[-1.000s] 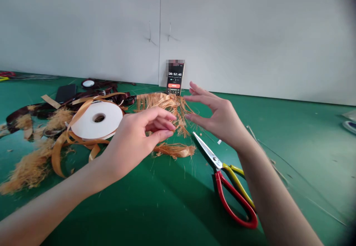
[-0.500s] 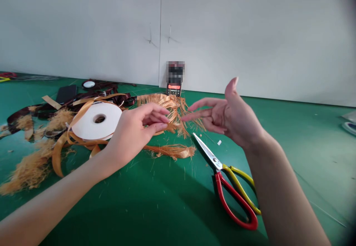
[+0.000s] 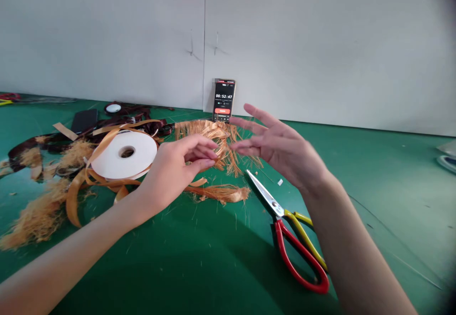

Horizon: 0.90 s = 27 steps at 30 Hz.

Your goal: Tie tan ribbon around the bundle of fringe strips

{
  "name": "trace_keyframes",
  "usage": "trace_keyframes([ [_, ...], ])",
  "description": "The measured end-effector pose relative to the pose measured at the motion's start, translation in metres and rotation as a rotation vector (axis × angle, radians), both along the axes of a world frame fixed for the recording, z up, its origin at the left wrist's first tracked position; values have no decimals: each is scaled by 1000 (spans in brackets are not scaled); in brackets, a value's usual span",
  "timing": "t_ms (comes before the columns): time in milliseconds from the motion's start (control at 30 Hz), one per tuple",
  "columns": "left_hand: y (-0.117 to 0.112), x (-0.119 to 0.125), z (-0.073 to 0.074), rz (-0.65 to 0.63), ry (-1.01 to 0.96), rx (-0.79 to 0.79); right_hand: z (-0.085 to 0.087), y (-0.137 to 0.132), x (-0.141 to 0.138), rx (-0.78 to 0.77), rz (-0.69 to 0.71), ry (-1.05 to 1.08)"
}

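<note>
My left hand [image 3: 174,172] is closed in a pinch over a frayed orange-gold ribbon, most of it hidden by the fingers. Just to the right, my right hand [image 3: 285,148] is open, its fingers spread and pointing toward the left fingertips. Behind both hands lies a fringed ribbon strip [image 3: 192,128] with long loose threads. Below the left fingertips rests a frayed bundle of orange threads [image 3: 224,193]. Scissors [image 3: 274,205] with one red and one yellow handle lie on the green table [image 3: 160,267], partly covered by my right forearm.
A white ribbon spool [image 3: 107,158] with loops of gold ribbon sits left. Fluffy thread piles [image 3: 39,215] and dark ribbon [image 3: 21,151] lie around it. A phone [image 3: 223,99] showing a timer leans on the white wall [image 3: 320,44]. A dark flat object [image 3: 84,121] lies behind the spool.
My right hand has turned and shifted left, its thumb no longer pointing up and its fingers more spread. My left hand stays nearly in place, still pinching.
</note>
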<state>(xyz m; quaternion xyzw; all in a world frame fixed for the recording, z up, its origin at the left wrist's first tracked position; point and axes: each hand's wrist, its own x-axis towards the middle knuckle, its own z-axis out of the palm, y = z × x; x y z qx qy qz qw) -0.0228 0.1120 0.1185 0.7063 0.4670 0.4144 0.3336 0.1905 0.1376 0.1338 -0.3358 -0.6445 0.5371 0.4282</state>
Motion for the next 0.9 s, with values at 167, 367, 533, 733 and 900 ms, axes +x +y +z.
trace_keyframes([
  [167, -1, 0, 1, -13, -10, -17, -16, 6, -7, 518, -370, -501],
  [367, 2, 1, 0, 6, -22, -42, -7, 2, -12, 244, -311, -146],
  [533, 5, -3, -1, 23, -4, -62, 11, -3, -1, -105, -51, 182],
  [733, 6, -8, -3, 70, -4, 16, 12, -5, 9, -371, 32, -294],
  [900, 4, -4, -2, 6, 29, -40, 9, -3, 10, -373, 414, -245],
])
